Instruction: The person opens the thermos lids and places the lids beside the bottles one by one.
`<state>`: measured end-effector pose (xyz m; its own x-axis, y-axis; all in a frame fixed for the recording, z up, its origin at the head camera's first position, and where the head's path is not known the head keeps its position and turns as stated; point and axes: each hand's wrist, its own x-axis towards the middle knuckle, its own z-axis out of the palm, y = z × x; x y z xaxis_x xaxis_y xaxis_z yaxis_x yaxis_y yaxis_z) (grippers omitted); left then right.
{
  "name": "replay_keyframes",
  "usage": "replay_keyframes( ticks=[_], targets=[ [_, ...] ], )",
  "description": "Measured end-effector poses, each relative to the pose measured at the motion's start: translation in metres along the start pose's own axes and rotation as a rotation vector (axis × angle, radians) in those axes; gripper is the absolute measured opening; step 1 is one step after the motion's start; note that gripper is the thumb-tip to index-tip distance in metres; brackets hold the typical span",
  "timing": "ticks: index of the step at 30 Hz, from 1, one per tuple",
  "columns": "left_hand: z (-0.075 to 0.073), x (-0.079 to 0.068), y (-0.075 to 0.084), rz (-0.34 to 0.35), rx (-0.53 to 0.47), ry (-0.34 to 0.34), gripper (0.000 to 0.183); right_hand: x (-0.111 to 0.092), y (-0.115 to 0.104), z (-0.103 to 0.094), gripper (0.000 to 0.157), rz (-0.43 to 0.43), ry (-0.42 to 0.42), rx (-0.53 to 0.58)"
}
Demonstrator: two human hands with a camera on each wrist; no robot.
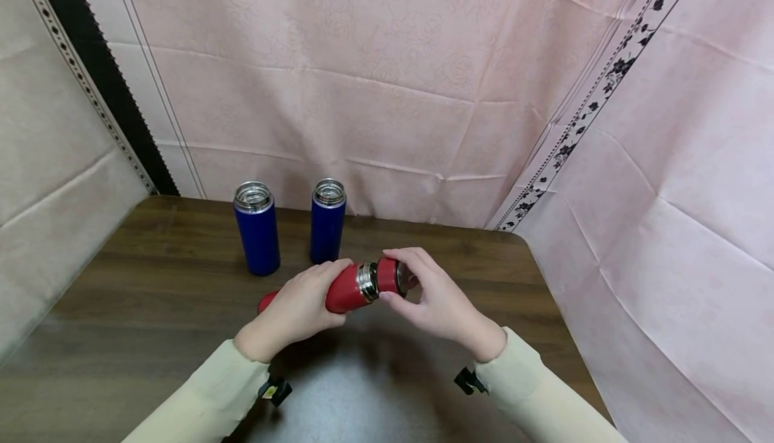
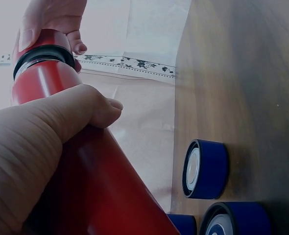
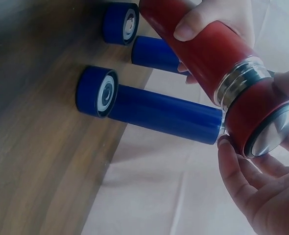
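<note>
My left hand [image 1: 296, 307] grips the body of a red thermos bottle [image 1: 346, 291], which is held tilted over the table, its steel neck toward the right. With fingers and thumb, my right hand [image 1: 440, 300] holds a red lid [image 1: 389, 276] by its sides at the bottle's mouth. Steel threads still show between lid and body in the right wrist view, where the lid [image 3: 250, 115] has a shiny end cap. Behind the hands stand two blue bottles, one on the left [image 1: 259, 241] and one nearer the middle [image 1: 327, 231], both uncapped with steel mouths.
Two blue lids, a nearer one [image 3: 89, 90] and another [image 3: 114, 23], sit on the wooden table [image 1: 151, 335] with their insides facing up. Pink patterned cloth [image 1: 338, 107] hangs along the table's back, and more cloth [image 1: 665, 241] stands at the right side.
</note>
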<state>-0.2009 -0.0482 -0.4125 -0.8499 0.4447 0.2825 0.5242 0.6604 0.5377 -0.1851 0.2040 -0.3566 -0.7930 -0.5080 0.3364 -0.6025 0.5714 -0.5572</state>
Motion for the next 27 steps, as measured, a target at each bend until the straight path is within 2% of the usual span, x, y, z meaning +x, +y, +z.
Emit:
replay_keyframes(
  ticks=[9, 27],
  targets=[
    [-0.003, 0.002, 0.001, -0.024, -0.004, -0.008, 0.081, -0.005, 0.008, -0.004, 0.057, 0.019, 0.015, -0.021],
    [-0.011, 0.009, 0.012, 0.031, -0.001, 0.029, 0.076, -0.017, 0.032, -0.008, 0.057, 0.067, 0.034, -0.050]
  ],
)
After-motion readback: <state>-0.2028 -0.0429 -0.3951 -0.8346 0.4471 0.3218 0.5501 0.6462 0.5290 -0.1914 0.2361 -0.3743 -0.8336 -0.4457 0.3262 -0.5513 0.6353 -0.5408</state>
